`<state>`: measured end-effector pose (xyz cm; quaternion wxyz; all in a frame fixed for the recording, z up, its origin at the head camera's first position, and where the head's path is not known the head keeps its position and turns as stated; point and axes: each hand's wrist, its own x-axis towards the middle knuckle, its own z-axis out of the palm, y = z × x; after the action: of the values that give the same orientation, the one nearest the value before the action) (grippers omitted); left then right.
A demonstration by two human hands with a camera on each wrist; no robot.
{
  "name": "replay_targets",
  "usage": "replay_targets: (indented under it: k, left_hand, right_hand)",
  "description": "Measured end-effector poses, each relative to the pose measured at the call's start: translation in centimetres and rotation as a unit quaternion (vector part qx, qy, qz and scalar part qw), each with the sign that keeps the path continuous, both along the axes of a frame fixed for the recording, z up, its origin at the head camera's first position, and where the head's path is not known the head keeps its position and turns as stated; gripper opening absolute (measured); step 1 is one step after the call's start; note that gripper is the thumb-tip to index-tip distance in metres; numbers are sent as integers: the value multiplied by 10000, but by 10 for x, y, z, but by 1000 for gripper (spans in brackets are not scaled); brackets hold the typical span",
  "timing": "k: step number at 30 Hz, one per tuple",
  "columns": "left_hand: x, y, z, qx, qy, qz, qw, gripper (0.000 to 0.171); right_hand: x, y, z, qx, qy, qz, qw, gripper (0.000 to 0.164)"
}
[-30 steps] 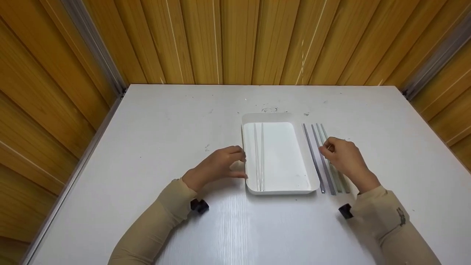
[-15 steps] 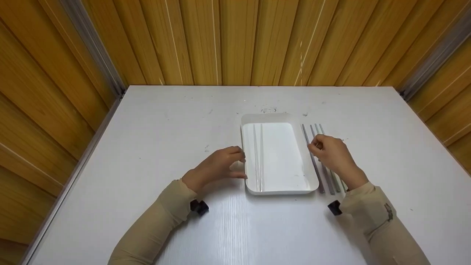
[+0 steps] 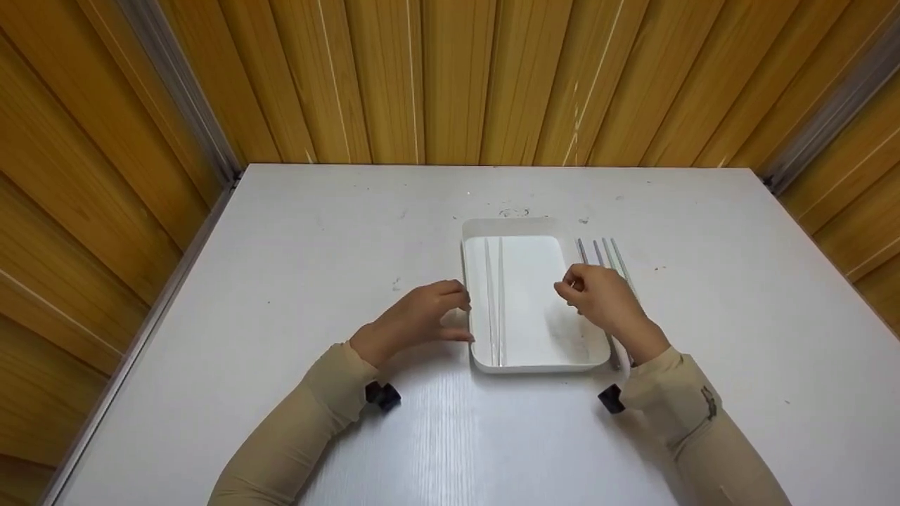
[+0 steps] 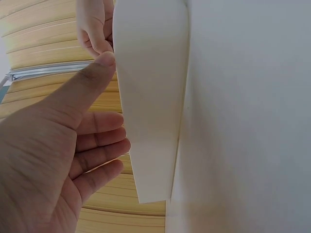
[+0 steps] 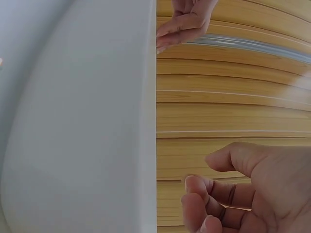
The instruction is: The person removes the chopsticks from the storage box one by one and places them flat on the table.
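Observation:
A shallow white rectangular tray (image 3: 538,367) lies on the white table. Two thin clear sticks (image 3: 501,302), like chopsticks, lie lengthwise in its left part. My left hand (image 3: 416,315) is at the tray's left side, thumb and fingertips at the rim; in the left wrist view its fingers are loosely extended beside the tray wall (image 4: 150,102). Over the tray's right side hovers my right hand (image 3: 606,299), fingers bent. Nothing shows between its thumb and fingers in the right wrist view. Several purple and green sticks (image 3: 620,261) lie right of the tray, partly hidden by this hand and forearm.
Wood-patterned panels (image 3: 453,84) stand behind the table (image 3: 316,232) and along both sides. Small dark marks (image 3: 515,212) spot the tabletop behind the tray. A black wrist camera (image 3: 612,399) sits below the right sleeve, another (image 3: 383,397) below the left sleeve.
My right hand has moved left, from above the coloured sticks to over the tray's right side. The left hand stays by the tray; the tray and sticks have not visibly moved.

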<state>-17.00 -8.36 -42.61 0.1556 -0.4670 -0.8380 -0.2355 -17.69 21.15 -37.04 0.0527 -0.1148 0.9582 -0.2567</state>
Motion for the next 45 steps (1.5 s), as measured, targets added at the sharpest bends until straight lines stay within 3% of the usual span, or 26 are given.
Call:
replay_targets:
  k: [18,33,45]
  left_hand:
    - [2,1,1,-110,-162,78,9998,38]
    - [1,0,3,-127,-176,78,9997,38]
    - [3,1,5,-134,-269,75,9995,38]
  right_hand:
    - [-2,-32,-9,315,-198,174,9992,22]
    - [-2,-52,-21,691,-47,290,9972,20]
    - [-4,-69,-29,974,-365,298,9941,17]
